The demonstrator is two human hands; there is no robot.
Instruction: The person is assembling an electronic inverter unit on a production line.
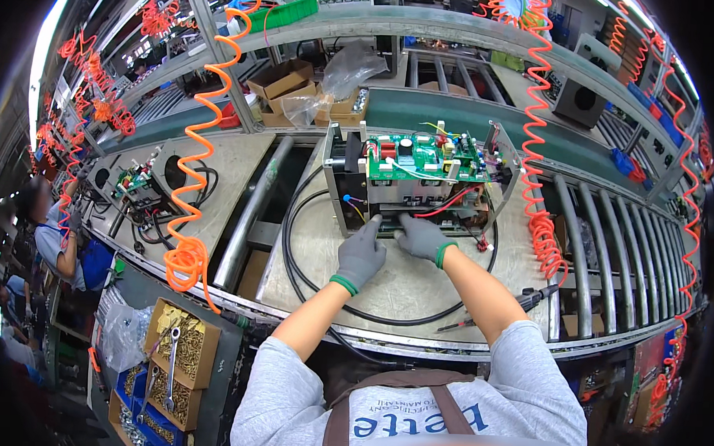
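Observation:
An open electronics unit [354, 193] stands on the worktop in front of me, with a green circuit board [422, 156] across its top and black side panels. Red, yellow and white wires run through it. My left hand [361, 256], in a grey glove with a green cuff, reaches to the lower front, its fingers close together and their tips at a dark slot. Beside it, my right hand [424, 239], gloved alike, has bent fingers at the same low edge. What the fingertips grip, if anything, is hidden. A thick black cable [401, 322] loops around the unit.
A black power screwdriver [534, 297] lies on the right of the worktop [317, 249], below an orange coiled hose [547, 230]. Metal rollers [608, 247] continue rightward. Boxes of screws [186, 351] with wrenches stand lower left. Another person [58, 236] works at a similar unit [138, 180] on the left.

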